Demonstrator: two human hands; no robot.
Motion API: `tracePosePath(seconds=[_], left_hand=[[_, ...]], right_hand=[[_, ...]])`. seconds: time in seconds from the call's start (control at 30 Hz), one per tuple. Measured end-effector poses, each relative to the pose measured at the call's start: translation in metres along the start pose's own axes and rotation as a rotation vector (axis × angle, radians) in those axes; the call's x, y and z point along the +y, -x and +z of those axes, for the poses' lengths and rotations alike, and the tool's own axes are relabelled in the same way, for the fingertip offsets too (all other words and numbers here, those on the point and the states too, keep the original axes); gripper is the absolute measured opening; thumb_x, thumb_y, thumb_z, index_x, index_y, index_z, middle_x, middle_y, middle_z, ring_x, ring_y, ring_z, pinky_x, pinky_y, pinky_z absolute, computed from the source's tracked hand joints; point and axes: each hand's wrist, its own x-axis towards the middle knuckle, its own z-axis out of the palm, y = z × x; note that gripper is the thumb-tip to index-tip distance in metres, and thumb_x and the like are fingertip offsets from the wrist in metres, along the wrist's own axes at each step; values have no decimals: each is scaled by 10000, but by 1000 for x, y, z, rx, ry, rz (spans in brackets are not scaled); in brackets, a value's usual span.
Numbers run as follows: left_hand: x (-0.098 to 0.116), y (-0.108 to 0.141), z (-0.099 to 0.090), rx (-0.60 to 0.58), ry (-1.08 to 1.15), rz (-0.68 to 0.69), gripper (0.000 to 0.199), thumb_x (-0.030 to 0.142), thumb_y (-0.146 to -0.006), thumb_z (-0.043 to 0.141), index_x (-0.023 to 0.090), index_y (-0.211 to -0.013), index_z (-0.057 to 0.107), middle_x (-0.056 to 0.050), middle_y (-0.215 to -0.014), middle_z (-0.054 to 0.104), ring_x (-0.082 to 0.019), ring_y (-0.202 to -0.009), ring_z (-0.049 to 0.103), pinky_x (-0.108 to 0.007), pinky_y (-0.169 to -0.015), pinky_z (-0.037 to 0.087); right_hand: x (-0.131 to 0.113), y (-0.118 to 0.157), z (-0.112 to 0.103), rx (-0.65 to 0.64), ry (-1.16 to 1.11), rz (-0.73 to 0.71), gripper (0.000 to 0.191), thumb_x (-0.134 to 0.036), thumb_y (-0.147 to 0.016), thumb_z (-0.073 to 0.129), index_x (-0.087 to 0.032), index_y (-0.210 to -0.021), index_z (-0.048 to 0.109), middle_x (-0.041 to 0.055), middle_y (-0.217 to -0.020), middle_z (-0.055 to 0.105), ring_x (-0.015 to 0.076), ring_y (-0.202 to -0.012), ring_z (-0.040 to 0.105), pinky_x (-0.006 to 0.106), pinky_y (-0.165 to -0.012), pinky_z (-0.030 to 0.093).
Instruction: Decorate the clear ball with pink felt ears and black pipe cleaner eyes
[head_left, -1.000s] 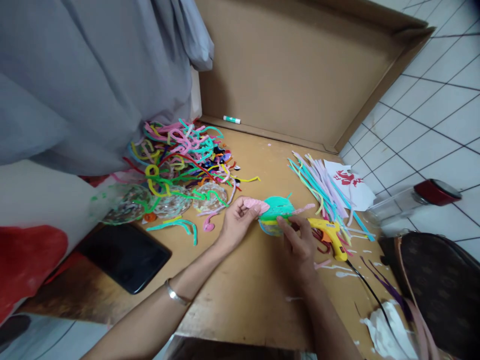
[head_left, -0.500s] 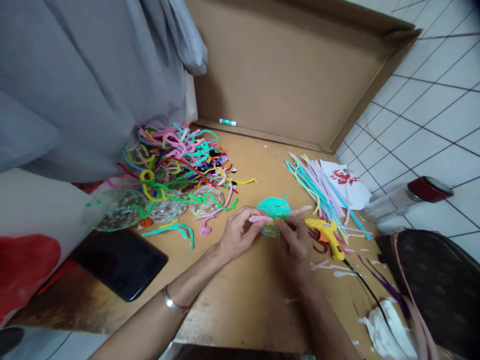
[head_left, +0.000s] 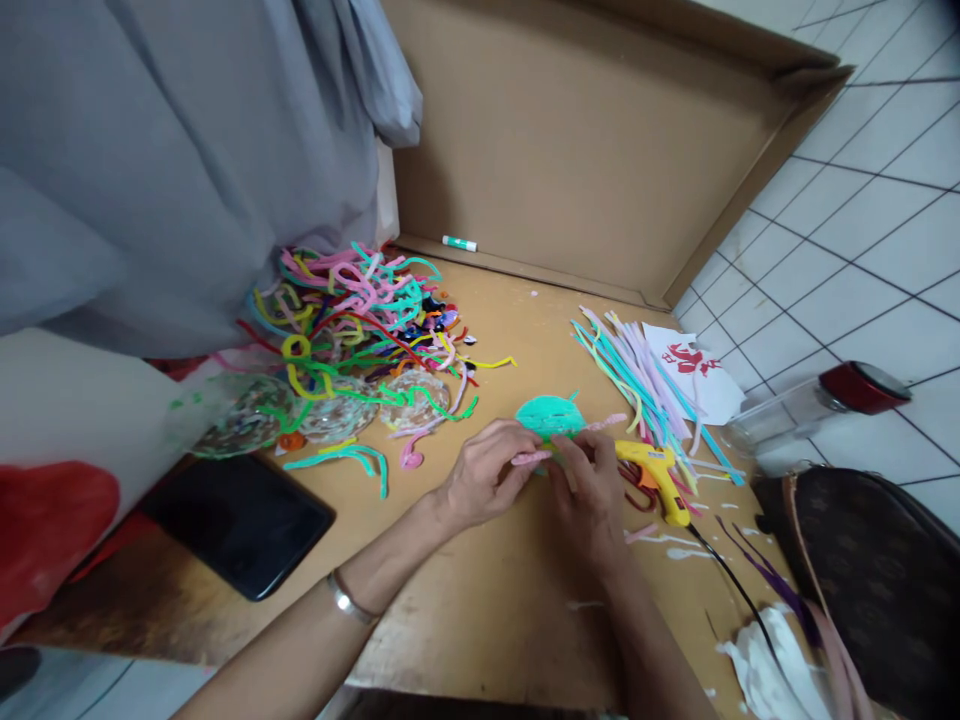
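Observation:
A pink pipe cleaner [head_left: 531, 458] runs between my hands, its far end sticking out beyond the right fingers. My left hand [head_left: 480, 470] pinches it between thumb and fingers. With bent fingertips my right hand [head_left: 591, 485] grips the middle of the pipe cleaner, where a bit of green shows. Just behind the fingers lies a round teal disc [head_left: 550, 416] on the table; its near part is covered by my hands. Right of my right hand rests a yellow hot glue gun [head_left: 651, 472] with a black cord.
A tangled heap of coloured pipe cleaners [head_left: 360, 310] and round glittery discs [head_left: 414, 400] lie left, near a black phone [head_left: 244, 525]. Straight pipe cleaners [head_left: 637, 365], a clear bottle [head_left: 795, 408] and a brown bag [head_left: 885, 580] are right. Behind stands a cardboard panel [head_left: 585, 150].
The near end of the pink pipe cleaner has moved down and slightly right. My fingers have come closer together, covering more of the disc's near part.

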Motion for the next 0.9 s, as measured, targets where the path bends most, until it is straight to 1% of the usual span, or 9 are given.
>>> tracePosePath(seconds=[0.13, 0.2, 0.3, 0.47, 0.6, 0.67, 0.73, 0.8, 0.9], left_hand=[[-3, 0, 2, 55, -27, 53, 79, 150, -873, 540, 168, -925, 597, -111, -904, 688, -186, -861, 642, -345, -787, 535], [-4, 1, 2, 61, -40, 68, 84, 135, -871, 541, 161, -937, 586, -105, -899, 681, -178, -853, 634, -338, -779, 536], [-4, 0, 2, 51, -40, 56, 83, 125, -867, 547, 158, -935, 581, -97, -889, 675, -172, -849, 628, -326, -775, 533], [-2, -1, 2, 32, -43, 12, 69, 151, -884, 533, 162, -915, 593, -92, -881, 678, -172, -841, 625, -322, -767, 526], [-3, 0, 2, 37, -42, -31, 106, 145, -892, 527, 157, -932, 624, -82, -865, 680, -164, -841, 626, -306, -772, 522], [-4, 0, 3, 67, -38, -68, 102, 160, -899, 529, 161, -925, 628, -70, -845, 683, -153, -811, 632, -285, -751, 521], [-5, 1, 4, 98, -21, -135, 89, 192, -905, 535, 163, -901, 619, -60, -828, 688, -142, -769, 640, -266, -723, 517], [-6, 1, 5, 119, 8, -226, 99, 233, -909, 538, 165, -888, 607, -57, -826, 694, -143, -758, 648, -262, -717, 516], [-8, 2, 6, 119, 76, -374, 154, 310, -914, 531, 172, -916, 597, -57, -847, 697, -155, -770, 652, -270, -714, 514]], right_hand=[[-2, -3, -1, 6, -7, -13, 173, -193, -914, 520, -194, -1061, 611, 56, -917, 469, 172, -797, 492, 294, -673, 459], [-2, -3, 0, -5, -8, -9, 161, -197, -914, 522, -193, -1039, 623, 55, -917, 466, 170, -794, 490, 289, -671, 452], [0, -2, 1, -13, -1, -1, 159, -199, -912, 520, -193, -1014, 641, 57, -915, 466, 170, -797, 489, 287, -673, 446], [2, -2, 3, 11, 13, -4, 180, -202, -907, 513, -206, -1026, 648, 54, -901, 484, 172, -795, 493, 292, -679, 445], [-1, -3, 3, 18, -14, 6, 174, -186, -897, 518, -199, -1010, 651, 53, -897, 486, 174, -796, 503, 285, -665, 438], [-3, -4, 2, 25, -23, 7, 172, -179, -898, 521, -191, -1017, 645, 56, -906, 488, 172, -800, 507, 278, -655, 436], [-5, -5, 2, 18, -25, 11, 174, -178, -903, 515, -187, -1026, 638, 60, -920, 490, 172, -806, 512, 274, -650, 440], [-6, -6, 1, 6, -23, 20, 185, -185, -908, 506, -194, -1040, 635, 64, -934, 493, 175, -811, 519, 277, -647, 448], [-5, -5, 1, -7, -17, 38, 228, -189, -914, 490, -219, -1088, 634, 70, -963, 502, 178, -814, 532, 284, -649, 454]])
